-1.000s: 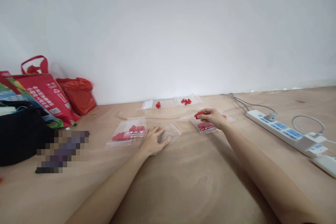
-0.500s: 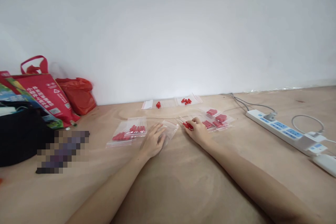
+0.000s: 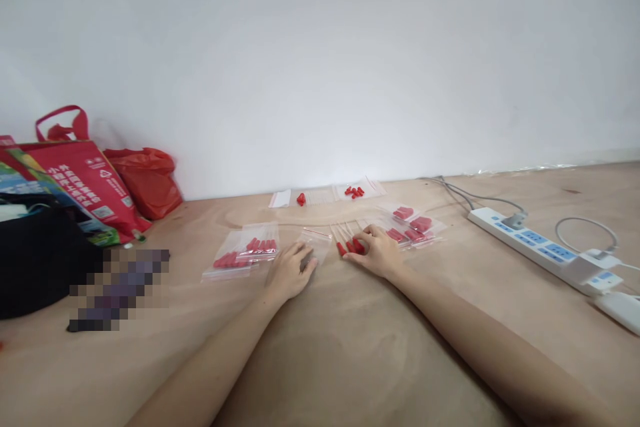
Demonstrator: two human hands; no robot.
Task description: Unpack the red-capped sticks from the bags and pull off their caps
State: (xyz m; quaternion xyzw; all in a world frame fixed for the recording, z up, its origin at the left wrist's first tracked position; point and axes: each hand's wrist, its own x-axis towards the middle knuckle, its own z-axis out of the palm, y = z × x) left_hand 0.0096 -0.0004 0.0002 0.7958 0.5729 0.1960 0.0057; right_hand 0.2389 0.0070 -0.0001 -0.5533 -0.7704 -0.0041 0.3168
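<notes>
My left hand (image 3: 291,272) lies low on the table with its fingers stretched out, resting on or beside a clear zip bag (image 3: 316,237); part of that bag is hidden by the fingers. To its right, my right hand (image 3: 379,253) curls thumb and fingers around the red ends of several thin pale red-tipped sticks (image 3: 341,248), which fan out away from me. Left of my left hand are two overlapping zip bags (image 3: 257,247) with red pieces inside. Beyond my right wrist, more filled zip bags (image 3: 415,230) overlap one another.
Near the wall, small red pieces (image 3: 354,193) and a red cluster (image 3: 301,199) lie on clear bags. A white power strip (image 3: 540,247) with grey cables runs along the right. Shopping bags (image 3: 90,187), a red plastic bag (image 3: 150,180) and a black item (image 3: 45,260) stand left.
The red-tipped sticks now lie fanned out and more visible at my right hand, whose grip has loosened somewhat. The clear bag by my left hand has shifted slightly left.
</notes>
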